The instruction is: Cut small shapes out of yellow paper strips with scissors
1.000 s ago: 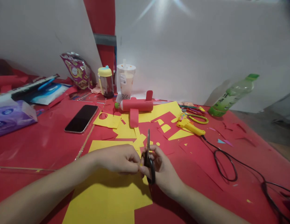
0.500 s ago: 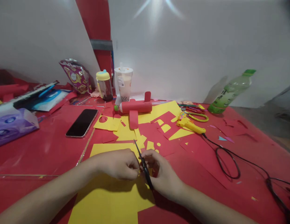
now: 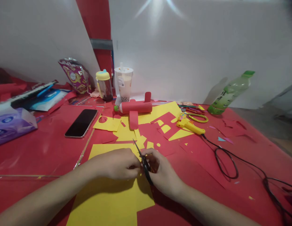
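My right hand (image 3: 163,171) grips a pair of black scissors (image 3: 146,168), its blades pointing up and away to the left. Close against it is my left hand (image 3: 121,164), fingers curled in a pinch; what they hold, if anything, is hidden. Below both hands lies a large yellow paper sheet (image 3: 108,201) on the red table. Beyond them, yellow scraps (image 3: 141,141) and cut red paper (image 3: 148,131) are scattered. A red paper-wrapped bottle (image 3: 137,107) with a green cap and flat red strips attached rests on its side behind the scraps.
A phone (image 3: 81,123) lies to the left, near a purple tissue pack (image 3: 14,125). At the back stand a yellow-lidded bottle (image 3: 104,86) and a bubble tea cup (image 3: 124,84). A yellow glue gun (image 3: 190,126) trails a black cord (image 3: 230,153). A green bottle (image 3: 230,94) leans at the right.
The view has shifted slightly, so everything sits a little further left. My hands stay close together, with the scissors still in the right one.
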### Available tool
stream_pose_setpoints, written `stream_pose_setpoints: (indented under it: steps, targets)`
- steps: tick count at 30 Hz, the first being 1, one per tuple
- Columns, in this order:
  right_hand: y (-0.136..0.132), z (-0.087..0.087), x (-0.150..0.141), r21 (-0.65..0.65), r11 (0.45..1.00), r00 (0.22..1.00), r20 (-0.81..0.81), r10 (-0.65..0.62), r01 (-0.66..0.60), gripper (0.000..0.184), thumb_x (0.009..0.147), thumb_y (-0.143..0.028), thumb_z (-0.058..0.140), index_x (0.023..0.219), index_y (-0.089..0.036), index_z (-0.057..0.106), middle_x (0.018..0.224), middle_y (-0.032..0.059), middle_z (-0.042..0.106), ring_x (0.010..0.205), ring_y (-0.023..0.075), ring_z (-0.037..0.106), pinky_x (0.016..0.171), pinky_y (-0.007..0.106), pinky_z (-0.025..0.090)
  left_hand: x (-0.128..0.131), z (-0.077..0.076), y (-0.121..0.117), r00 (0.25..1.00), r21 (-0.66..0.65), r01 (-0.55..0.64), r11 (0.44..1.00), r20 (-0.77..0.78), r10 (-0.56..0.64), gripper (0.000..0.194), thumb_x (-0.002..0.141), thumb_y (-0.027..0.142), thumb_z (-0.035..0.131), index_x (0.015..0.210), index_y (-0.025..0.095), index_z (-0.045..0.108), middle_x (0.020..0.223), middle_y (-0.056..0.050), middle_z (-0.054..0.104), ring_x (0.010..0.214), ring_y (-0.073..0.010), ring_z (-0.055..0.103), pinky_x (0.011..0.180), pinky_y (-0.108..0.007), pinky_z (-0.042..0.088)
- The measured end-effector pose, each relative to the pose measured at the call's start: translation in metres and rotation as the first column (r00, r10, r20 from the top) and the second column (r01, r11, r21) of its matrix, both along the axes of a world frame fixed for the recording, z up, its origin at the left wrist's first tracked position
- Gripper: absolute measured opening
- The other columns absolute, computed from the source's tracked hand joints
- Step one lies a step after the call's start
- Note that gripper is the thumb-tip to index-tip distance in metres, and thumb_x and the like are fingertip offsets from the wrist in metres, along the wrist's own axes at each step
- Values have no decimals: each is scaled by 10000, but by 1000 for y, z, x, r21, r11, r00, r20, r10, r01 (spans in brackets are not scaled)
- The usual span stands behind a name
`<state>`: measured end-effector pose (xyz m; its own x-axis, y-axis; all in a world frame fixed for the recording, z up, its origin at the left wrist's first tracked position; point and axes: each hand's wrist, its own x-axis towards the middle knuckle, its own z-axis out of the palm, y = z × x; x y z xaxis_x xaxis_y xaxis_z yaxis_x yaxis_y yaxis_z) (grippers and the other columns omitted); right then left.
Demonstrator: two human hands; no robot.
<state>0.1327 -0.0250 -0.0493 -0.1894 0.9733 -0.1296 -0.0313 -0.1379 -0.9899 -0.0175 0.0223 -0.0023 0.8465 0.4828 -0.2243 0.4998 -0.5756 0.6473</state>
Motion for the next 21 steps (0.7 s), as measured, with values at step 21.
stream_pose_setpoints:
  steps: [21]
  targets:
    - [8,6,3,-149,966,957,-170,-234,210,449,505,-221,735,829,-207,425,523,-88,509,407,69,471,389,187,357,5,-5,10,963,-14,-215,976,161,215,263,737,164,374,475,150,357,453,60,298,441,-58,279,440,-188,216]
